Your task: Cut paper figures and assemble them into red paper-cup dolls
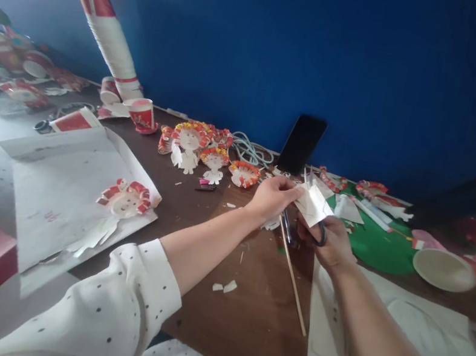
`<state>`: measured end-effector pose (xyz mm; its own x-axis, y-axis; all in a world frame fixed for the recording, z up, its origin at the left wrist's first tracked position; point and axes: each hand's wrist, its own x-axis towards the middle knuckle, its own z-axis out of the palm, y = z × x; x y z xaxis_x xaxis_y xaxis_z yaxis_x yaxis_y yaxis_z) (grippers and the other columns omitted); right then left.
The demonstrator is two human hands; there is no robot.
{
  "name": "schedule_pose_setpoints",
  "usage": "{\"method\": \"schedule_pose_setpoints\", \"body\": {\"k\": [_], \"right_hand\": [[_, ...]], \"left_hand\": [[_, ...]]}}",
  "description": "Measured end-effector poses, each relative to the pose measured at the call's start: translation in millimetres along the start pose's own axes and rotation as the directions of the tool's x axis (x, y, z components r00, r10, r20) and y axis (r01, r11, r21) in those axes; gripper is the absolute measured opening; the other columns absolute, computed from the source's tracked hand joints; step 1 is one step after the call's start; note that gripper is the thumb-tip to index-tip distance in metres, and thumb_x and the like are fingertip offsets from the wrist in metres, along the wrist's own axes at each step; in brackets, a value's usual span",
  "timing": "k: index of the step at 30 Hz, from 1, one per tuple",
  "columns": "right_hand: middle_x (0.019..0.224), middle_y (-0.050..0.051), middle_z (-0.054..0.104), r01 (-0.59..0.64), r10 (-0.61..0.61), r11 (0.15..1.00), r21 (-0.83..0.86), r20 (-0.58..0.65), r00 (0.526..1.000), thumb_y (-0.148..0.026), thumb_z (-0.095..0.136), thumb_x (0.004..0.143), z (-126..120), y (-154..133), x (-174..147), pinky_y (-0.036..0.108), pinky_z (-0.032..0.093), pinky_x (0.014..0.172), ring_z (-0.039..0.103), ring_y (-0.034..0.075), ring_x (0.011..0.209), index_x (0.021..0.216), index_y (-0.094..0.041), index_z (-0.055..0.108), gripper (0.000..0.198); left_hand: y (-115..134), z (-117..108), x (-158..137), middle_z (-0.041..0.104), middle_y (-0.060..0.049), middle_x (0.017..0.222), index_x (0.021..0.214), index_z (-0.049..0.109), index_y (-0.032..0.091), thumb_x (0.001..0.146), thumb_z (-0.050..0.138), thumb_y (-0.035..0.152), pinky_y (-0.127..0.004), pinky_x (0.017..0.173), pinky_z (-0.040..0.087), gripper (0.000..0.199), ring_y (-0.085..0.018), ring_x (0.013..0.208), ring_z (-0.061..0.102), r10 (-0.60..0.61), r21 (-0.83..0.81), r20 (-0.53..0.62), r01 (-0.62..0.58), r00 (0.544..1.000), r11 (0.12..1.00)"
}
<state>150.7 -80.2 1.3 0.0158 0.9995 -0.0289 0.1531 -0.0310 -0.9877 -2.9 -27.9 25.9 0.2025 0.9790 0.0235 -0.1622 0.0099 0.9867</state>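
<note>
My left hand (pixel 274 198) pinches the edge of a small folded piece of white paper (pixel 317 202) above the table. My right hand (pixel 331 243) is closed on a pair of scissors (pixel 322 234) with a dark handle loop. The blade tips rise just past the paper's upper edge; the paper covers most of the blades. Below the hands a thin wooden stick (pixel 294 281) and a pen-like item (pixel 286 226) lie on the brown table. Small white paper scraps (pixel 230 287) are scattered nearer to me.
Paper-cup dolls (pixel 189 144) with red and yellow rims stand at the back, near a black phone (pixel 301 144) leaning on the blue wall. A tall stack of paper cups (pixel 113 45) tilts at left. White sheets (pixel 61 190) lie left, a green disc (pixel 380 245) right.
</note>
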Motion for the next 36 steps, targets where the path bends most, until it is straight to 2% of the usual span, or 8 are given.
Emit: {"method": "schedule_pose_setpoints", "body": {"k": [13,20,27,31,36], "right_hand": [[0.046,0.0,0.052,0.014,-0.015,0.998,-0.053,-0.017,1.0,-0.037,0.071,0.067,-2,5,2,0.025,0.029,0.041,0.043,0.011,0.044,0.049,-0.019,0.056,0.029],[0.044,0.001,0.052,0.004,-0.014,0.996,-0.094,-0.103,0.995,-0.041,0.072,0.063,9,-8,-2,0.028,0.033,0.041,0.043,0.013,0.042,0.047,-0.021,0.053,0.032],[0.041,0.001,0.049,0.02,-0.036,0.995,-0.101,-0.159,0.987,-0.046,0.074,0.059,18,-21,-7,0.028,0.03,0.039,0.04,0.012,0.039,0.043,-0.021,0.051,0.037],[0.04,0.002,0.048,-0.009,-0.019,0.984,-0.178,-0.153,0.988,-0.046,0.075,0.059,20,-26,-8,0.029,0.028,0.038,0.04,0.012,0.038,0.04,-0.021,0.049,0.04],[0.044,0.001,0.051,-0.005,-0.015,0.986,-0.167,-0.12,0.993,-0.05,0.074,0.063,22,-30,-10,0.028,0.035,0.041,0.045,0.013,0.041,0.049,-0.021,0.052,0.038]], "left_hand": [[0,0,1,0.052,0.003,0.06,0.065,0.055,0.015,0.071,0.068,0.03,-0.02,0.059,0.038,0.021,-0.006,0.055,0.045,-0.011,-0.013,-0.004,0.01,1.0,1.0],[0,0,0,0.051,0.003,0.059,0.064,0.054,0.015,0.071,0.068,0.032,-0.02,0.058,0.037,0.024,-0.005,0.054,0.043,-0.011,-0.01,-0.012,0.011,1.0,1.0],[-3,0,2,0.054,0.002,0.062,0.066,0.055,0.015,0.069,0.07,0.035,-0.02,0.059,0.039,0.025,-0.006,0.056,0.047,-0.033,-0.078,-0.005,0.032,0.999,0.996],[-5,-1,4,0.056,0.002,0.062,0.068,0.054,0.015,0.069,0.07,0.034,-0.02,0.058,0.039,0.024,-0.006,0.055,0.049,-0.04,-0.129,-0.004,0.039,0.999,0.991],[-4,-2,5,0.053,0.003,0.057,0.068,0.052,0.015,0.071,0.07,0.031,-0.019,0.053,0.036,0.024,-0.005,0.05,0.047,-0.06,-0.209,0.011,0.061,0.998,0.976]]}}
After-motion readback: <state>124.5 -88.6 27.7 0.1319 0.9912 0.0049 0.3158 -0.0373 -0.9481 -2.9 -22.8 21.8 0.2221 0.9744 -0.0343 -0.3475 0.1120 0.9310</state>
